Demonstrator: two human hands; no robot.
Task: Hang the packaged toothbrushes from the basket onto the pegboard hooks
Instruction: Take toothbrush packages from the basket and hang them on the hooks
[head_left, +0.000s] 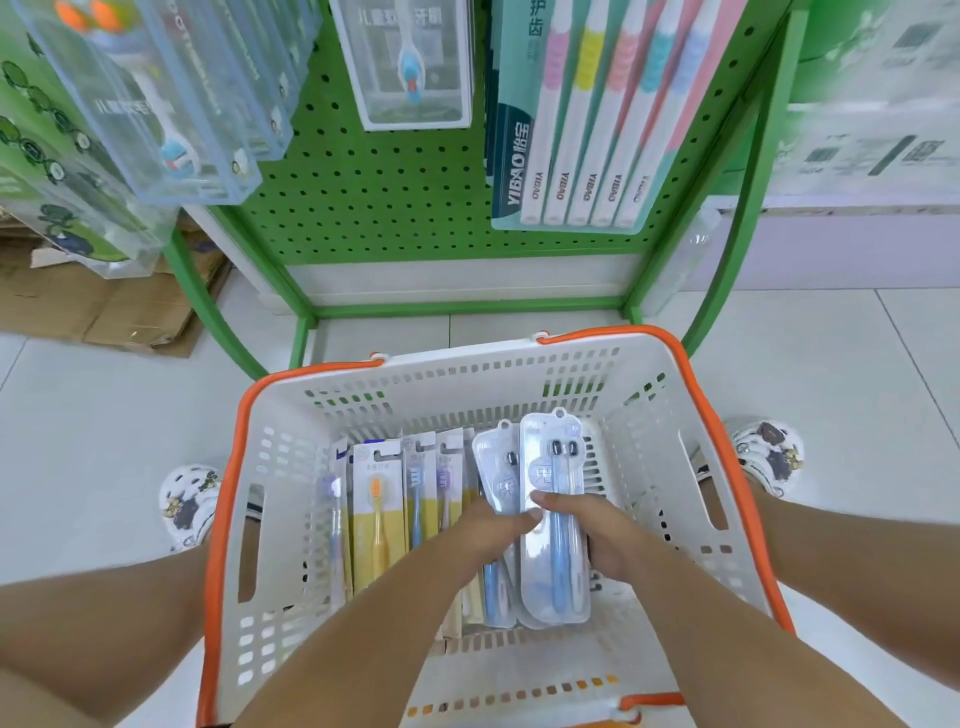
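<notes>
The right hand (592, 540) has its fingers (558, 500) curled over the front of a clear blister pack (555, 525) holding two blue toothbrushes, with the thumb side tucked against the pack's right edge, so the pack is gripped and tilted up above the others. The left hand (493, 530) reaches in beside it; its fingertips (530, 515) pinch the left edge of the same pack, just where the two hands meet. Whether the left thumb is under the pack cannot be told.

Directly left of the held pack lies a second clear blister pack (496, 467), partly hidden under the left hand. Further left, a row of card-backed toothbrush packs (379, 499) stands on edge side by side: one with an orange brush on a yellow card, then ones with blue and purple brushes, and a purple one at the far left against the wall.

All of these sit in a white slotted basket (291, 457) with an orange rim and handles, which rests between the person's knees on the tiled floor (93, 415). A patterned shoe (187, 499) shows at either side of the basket.

Beyond the basket rises the green pegboard (405, 197) on its green frame. A large pack of five toothbrushes (587, 114) hangs at the right of it, a clear box with a child's brush (410, 62) in the middle, and several clear boxes (171, 104) at the left. Flattened cardboard (104, 306) lies on the floor at the left.
</notes>
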